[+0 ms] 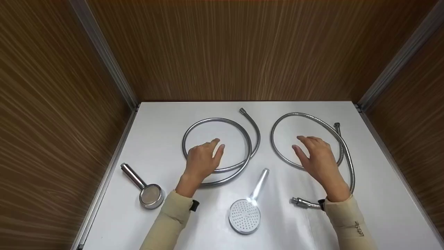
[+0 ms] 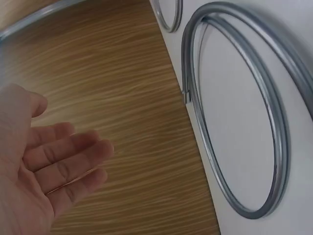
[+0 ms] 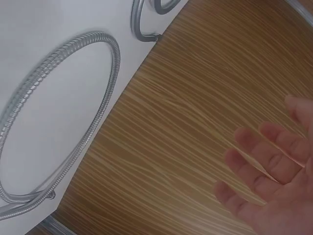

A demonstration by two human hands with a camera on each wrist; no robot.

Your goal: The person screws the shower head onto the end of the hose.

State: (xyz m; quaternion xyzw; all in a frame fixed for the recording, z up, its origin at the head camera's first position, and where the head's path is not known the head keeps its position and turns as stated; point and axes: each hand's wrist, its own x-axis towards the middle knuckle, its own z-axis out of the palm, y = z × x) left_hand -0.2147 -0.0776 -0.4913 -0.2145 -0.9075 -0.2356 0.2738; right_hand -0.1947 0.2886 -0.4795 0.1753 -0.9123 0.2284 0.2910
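Observation:
My left hand [image 1: 202, 158] hovers over the near-left side of a coiled grey shower hose [image 1: 249, 139], fingers relaxed, holding nothing. The left wrist view shows its palm and loosely bent fingers, apart from the hose [image 2: 279, 142]. Above a second, ribbed metal shower hose [image 1: 275, 144] is my right hand [image 1: 321, 159], also with nothing in it. Its fingers [image 3: 264, 161] are spread and slightly bent in the right wrist view. Between the forearms lies a shower head [image 1: 244, 216] with its perforated face up. Another shower head [image 1: 151, 196], with a beige face, lies left of my left forearm.
Everything lies on a white tabletop [image 1: 159, 125]. Wood-grain panels [image 1: 222, 52] stand at the back and both sides, joined by metal rails [image 1: 111, 59]. One end fitting [image 1: 301, 202] of the ribbed hose lies beside my right wrist.

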